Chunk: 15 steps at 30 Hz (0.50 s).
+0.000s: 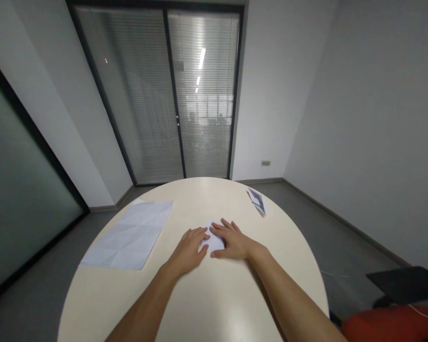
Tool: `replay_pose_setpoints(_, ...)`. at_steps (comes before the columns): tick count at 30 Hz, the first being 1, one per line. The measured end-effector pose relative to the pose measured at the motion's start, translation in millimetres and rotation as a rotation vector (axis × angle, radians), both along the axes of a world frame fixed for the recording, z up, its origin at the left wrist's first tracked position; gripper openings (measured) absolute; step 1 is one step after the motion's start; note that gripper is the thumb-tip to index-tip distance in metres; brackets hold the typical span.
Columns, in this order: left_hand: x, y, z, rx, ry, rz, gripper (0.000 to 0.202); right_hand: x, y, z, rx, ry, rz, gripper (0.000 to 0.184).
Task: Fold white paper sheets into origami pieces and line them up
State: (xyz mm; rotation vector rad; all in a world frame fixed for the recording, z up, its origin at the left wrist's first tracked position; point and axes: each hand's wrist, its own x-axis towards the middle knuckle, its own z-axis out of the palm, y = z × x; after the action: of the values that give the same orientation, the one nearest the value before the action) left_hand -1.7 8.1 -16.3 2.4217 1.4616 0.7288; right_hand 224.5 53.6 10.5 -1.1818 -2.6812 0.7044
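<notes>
A small folded white paper lies near the middle of the round cream table. My left hand rests flat on its left edge, fingers stretched toward the paper. My right hand lies flat over its right side, fingers spread and pointing left. Both hands press the paper down; most of it is hidden beneath them.
A large creased white sheet lies on the table's left part. A small folded paper piece sits near the far right edge. Behind stand glass doors with blinds. A red seat and dark object are at lower right.
</notes>
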Motion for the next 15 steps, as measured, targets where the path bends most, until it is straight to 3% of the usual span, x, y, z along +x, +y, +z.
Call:
replay_pose_setpoints(6,-2,3,-0.8,0.016,-0.052,-0.036,0.026,4,1,-1.0,0.010,-0.016,0.002,0.082)
replay_pose_setpoints(15,-2,3,-3.3,0.048,-0.023,-0.002,0.026,8,6,-11.8,0.149,0.016,-0.157,0.061)
